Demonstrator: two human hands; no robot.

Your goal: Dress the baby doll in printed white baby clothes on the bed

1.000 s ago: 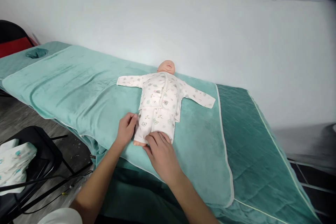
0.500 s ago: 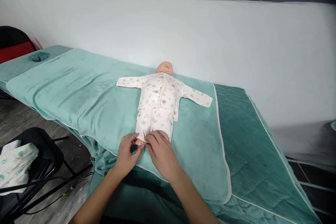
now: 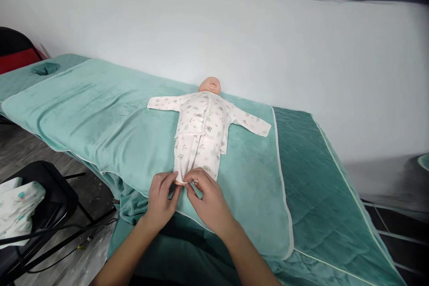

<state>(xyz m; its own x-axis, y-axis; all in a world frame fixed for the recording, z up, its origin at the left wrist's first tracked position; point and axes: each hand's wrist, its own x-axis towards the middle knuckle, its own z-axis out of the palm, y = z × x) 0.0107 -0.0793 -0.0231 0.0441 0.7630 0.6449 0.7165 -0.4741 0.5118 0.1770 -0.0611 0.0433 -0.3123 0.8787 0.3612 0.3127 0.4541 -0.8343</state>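
The baby doll point(image 3: 210, 85) is lying on its back on a pale green towel point(image 3: 250, 178), its bare head pointing to twelve o'clock, its legs to half past six; its white printed top point(image 3: 197, 114) is stretching one sleeve towards nine, the other towards four; the matching trousers point(image 3: 205, 154) are covering the legs, the seven-o'clock leg creasing lengthwise, a sliver of foot showing below its cuff.

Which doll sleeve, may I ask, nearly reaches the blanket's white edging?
The picture's right sleeve: its cuff lies near the edging; the left sleeve ends far off.
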